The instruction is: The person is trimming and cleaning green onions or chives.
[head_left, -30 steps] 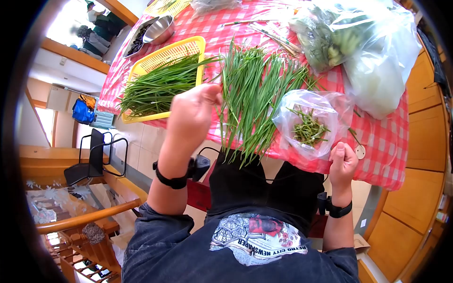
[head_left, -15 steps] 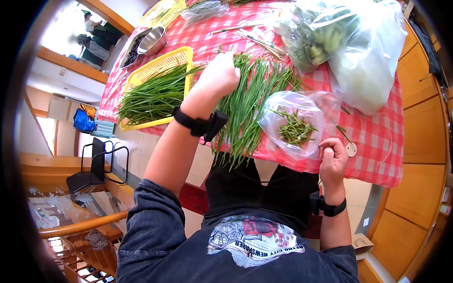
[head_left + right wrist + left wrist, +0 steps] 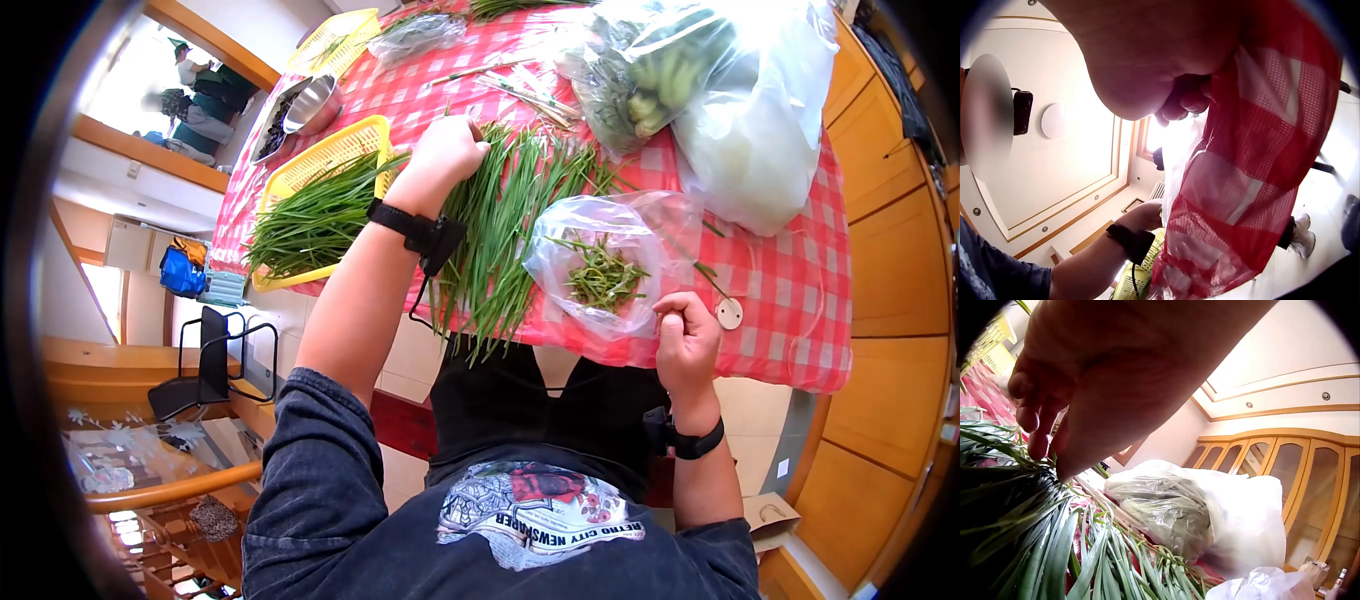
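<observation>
Long garlic chives [image 3: 510, 230] lie in a wide heap on the table. My left hand [image 3: 448, 155] is at the heap's far end, its fingers curled down with thumb and fingertips pinching among the leaves [image 3: 1041, 544] in the left wrist view. My right hand [image 3: 688, 340] rests loosely curled at the table's front edge, nothing showing in its fingers. Right beside it, a clear plastic bag [image 3: 660, 225] stands with its mouth spread, short green trimmings [image 3: 605, 278] inside. More chives [image 3: 310, 222] fill a yellow basket [image 3: 376, 135] on the left.
Large bags of vegetables [image 3: 655, 85] stand at the back right of the checkered tablecloth [image 3: 790, 300]. Pale stalks [image 3: 530, 95] lie behind the heap. A metal bowl [image 3: 315, 105] sits at the back left. One round tag [image 3: 729, 313] is near my right hand.
My left hand has moved from above the basket's right edge to the heap's far end and lowered onto the chives. The right hand stays by the bag, its fingers slightly looser.
</observation>
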`<state>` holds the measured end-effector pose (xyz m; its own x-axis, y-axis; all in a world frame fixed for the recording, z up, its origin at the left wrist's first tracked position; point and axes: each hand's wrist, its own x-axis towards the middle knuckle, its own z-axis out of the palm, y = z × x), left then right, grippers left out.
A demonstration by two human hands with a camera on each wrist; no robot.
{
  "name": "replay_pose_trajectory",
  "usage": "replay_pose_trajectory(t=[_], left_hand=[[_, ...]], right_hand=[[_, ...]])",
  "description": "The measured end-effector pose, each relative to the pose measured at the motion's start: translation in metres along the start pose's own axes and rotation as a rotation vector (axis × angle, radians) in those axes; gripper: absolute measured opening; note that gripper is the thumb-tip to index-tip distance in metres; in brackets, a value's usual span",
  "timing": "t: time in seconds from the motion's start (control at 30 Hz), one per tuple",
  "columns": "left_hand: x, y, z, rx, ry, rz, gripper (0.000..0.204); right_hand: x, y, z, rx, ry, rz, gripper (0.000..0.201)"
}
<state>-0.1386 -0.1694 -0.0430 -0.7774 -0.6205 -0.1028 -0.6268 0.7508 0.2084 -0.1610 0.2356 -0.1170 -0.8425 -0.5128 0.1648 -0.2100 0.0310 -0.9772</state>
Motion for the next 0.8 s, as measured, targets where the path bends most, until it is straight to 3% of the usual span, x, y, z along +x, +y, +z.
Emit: replay_pose_trajectory(t=[0.17, 0.27, 0.43, 0.53, 0.8], left_hand=[[-0.003, -0.003, 0.001, 0.0, 0.056, 0.041, 0.037], [0.0, -0.001, 0.001, -0.091, -0.026, 0.081, 0.037], [0.005, 0.0, 0.003, -0.122, -0.027, -0.085, 0.039], [0.008, -0.007, 0.011, -0.066, 0.048, -0.029, 0.038], [0.013, 0.003, 0.005, -0.043, 0.054, -0.095, 0.042]], right_hand=[[0.0, -0.001, 0.0, -0.027, -0.003, -0.018, 0.016], [0.0, -0.002, 0.0, -0.019, -0.003, -0.003, 0.016], [0.0, -0.002, 0.0, -0.046, -0.003, -0.007, 0.016], [0.001, -0.004, 0.0, -0.046, -0.002, -0.008, 0.016], [0.001, -0.003, 0.001, -0.048, -0.004, -0.023, 0.016]])
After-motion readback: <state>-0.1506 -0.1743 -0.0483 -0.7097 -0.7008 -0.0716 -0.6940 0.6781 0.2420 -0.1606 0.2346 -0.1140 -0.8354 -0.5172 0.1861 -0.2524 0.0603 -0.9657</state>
